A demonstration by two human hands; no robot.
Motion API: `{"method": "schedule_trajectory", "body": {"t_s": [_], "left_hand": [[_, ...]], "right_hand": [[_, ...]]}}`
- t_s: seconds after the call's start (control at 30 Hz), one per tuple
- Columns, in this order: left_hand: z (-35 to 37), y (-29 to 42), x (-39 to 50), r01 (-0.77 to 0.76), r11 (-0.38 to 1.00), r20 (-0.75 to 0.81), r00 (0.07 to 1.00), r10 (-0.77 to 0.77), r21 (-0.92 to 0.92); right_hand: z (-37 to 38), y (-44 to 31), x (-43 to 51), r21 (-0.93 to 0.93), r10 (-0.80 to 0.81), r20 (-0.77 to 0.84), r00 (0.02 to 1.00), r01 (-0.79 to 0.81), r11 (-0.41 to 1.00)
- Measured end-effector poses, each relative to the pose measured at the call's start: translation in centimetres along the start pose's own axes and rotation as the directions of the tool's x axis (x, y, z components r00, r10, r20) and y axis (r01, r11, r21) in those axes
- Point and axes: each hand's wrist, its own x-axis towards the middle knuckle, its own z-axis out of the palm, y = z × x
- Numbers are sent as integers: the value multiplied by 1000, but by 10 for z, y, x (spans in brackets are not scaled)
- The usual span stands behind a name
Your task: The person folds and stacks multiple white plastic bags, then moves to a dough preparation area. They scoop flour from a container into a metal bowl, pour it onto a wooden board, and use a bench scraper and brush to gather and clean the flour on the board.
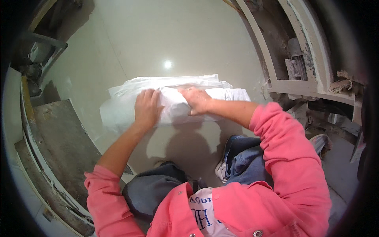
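Observation:
A bundle of white plastic sheeting (118,111), folded in loose layers, lies across the smooth floor in front of me. My left hand (148,106) presses on its near middle with the fingers bent over the top. To the right of it, my right hand (197,99) grips a raised fold of the sheeting between thumb and fingers. Creases run between the two hands. The layers at the far side lie loose, with uneven edges. What is under the sheeting is hidden.
Dusty metal machine framing (291,86) with a motor-like part stands at the right. A grey board (63,133) lies at the left, beside long narrow strips. Another metal frame (53,43) is at the upper left. My bent knees are close behind the bundle.

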Motion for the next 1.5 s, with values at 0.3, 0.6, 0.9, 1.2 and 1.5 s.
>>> {"method": "schedule_trajectory", "body": {"t_s": [0.3,0.6,0.9,1.2,1.5], "left_hand": [[61,75,-40,818,-325,791,235,-565,-475],[98,117,-46,-20,-768,709,369,-601,-641],[33,106,-2,11,-626,508,596,-622,-780],[-144,129,60,326,-401,514,615,-598,-856],[-297,208,68,330,25,306,898,-315,-944]], "right_hand": [[-40,25,39,119,51,225,973,-79,990],[-6,45,20,608,1,288,958,-184,773],[-93,1,-49,832,10,-40,999,27,554],[-238,-72,-132,584,245,-626,740,236,777],[-341,-170,-252,817,30,-421,906,365,447]]}}
